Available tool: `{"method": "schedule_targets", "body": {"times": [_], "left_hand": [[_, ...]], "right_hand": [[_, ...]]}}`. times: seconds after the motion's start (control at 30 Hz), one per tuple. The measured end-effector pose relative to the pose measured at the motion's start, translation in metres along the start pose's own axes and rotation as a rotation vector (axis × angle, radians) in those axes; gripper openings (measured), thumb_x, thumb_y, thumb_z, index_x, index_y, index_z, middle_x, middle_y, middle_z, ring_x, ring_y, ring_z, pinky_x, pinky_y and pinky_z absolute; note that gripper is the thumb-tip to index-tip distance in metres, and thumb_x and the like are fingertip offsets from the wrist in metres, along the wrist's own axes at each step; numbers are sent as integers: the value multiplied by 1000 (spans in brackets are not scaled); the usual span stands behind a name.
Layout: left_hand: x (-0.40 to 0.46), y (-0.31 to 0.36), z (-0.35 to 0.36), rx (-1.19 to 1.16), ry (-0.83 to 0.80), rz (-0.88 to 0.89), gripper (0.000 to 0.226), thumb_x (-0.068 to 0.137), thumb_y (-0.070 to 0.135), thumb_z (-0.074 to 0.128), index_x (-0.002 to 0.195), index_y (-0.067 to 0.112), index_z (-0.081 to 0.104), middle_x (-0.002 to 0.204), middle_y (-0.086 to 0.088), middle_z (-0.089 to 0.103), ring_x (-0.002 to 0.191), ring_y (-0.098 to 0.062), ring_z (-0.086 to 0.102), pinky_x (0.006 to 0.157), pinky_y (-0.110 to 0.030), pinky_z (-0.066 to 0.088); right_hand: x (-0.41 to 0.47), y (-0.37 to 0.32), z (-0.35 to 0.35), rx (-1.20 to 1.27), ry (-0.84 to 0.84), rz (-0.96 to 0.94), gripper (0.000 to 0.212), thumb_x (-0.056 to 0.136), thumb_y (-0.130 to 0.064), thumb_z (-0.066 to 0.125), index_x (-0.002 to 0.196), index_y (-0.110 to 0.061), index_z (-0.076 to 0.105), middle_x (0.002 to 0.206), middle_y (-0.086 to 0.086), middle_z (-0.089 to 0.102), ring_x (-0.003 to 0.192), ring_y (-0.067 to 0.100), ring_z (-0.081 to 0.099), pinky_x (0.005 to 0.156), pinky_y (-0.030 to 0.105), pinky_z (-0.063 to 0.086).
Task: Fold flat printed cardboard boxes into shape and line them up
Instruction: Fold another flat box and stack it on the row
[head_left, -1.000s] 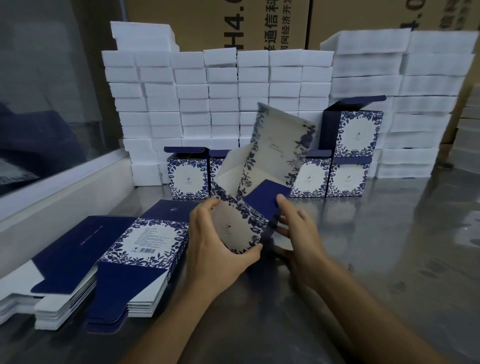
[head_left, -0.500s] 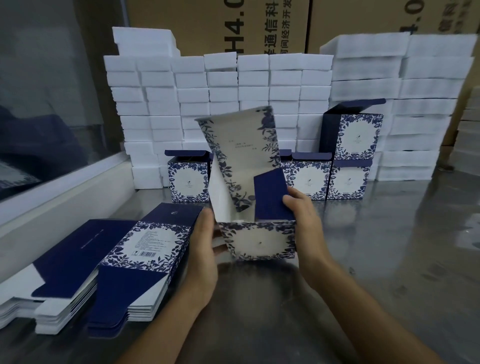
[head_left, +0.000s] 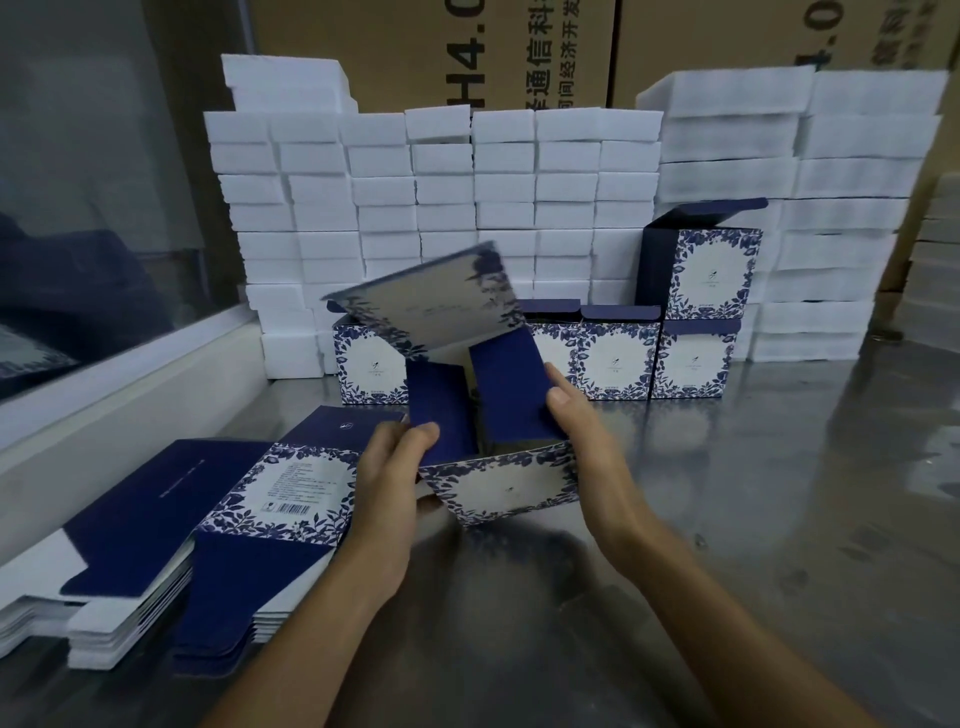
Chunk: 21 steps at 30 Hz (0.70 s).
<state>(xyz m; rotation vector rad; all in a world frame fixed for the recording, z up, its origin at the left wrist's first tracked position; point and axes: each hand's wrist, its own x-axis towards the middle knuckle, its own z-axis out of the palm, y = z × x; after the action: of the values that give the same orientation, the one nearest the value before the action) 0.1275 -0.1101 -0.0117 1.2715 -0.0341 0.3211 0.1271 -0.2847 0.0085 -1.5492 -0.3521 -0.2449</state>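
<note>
Both hands hold the half-formed box (head_left: 498, 486) above the steel table (head_left: 753, 519): left hand (head_left: 387, 480) pinches one navy flap, right hand (head_left: 584, 441) presses the other. Light, creasable card; grip at side panels.

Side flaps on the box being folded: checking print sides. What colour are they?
Solid dark navy side flaps, no pattern; head view.
</note>
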Motion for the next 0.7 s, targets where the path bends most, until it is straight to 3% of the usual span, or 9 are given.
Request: {"method": "schedule_targets", "body": {"times": [0.1,0.17,0.33,0.5,0.7], "left_hand": [[-1,2,-2,80,20,10,27,92,30,62,67,20,61,59,-9,63,56,-24,64,63,-40,57],[-3,0,-3,215,-2,45,43,95,34,59,55,22,50,41,-3,41,37,-18,46,53,-38,54],[-2,-17,-3,592,-10,212,48,100,26,51,55,9,44,47,-12,37,45,-20,43,50,-46,43],[1,-27,-7,510,22,109,58,100,28,51,45,21,39,38,-3,36,36,-18,43,38,-25,43],[4,-21,-5,343,110,13,66,96,48,53,38,24,33,38,3,32,33,-14,36,44,-29,39]], "right_hand": [[-2,-3,2,-134,-9,-38,72,70,-80,49,136,-58,34,157,-18,33,144,3,30,122,42,26],[-4,-2,3,-208,43,-79,74,70,-81,49,138,-59,33,159,-17,29,147,5,26,122,44,26],[-8,-2,1,-363,191,-166,73,73,-80,44,140,-52,41,155,-15,34,144,6,29,118,49,29],[-10,1,1,-498,126,-224,76,71,-80,46,142,-55,35,156,-20,28,143,1,22,119,42,28],[-10,2,0,-437,186,-276,70,75,-73,48,139,-43,51,144,-24,42,135,-6,33,112,23,28]]}}
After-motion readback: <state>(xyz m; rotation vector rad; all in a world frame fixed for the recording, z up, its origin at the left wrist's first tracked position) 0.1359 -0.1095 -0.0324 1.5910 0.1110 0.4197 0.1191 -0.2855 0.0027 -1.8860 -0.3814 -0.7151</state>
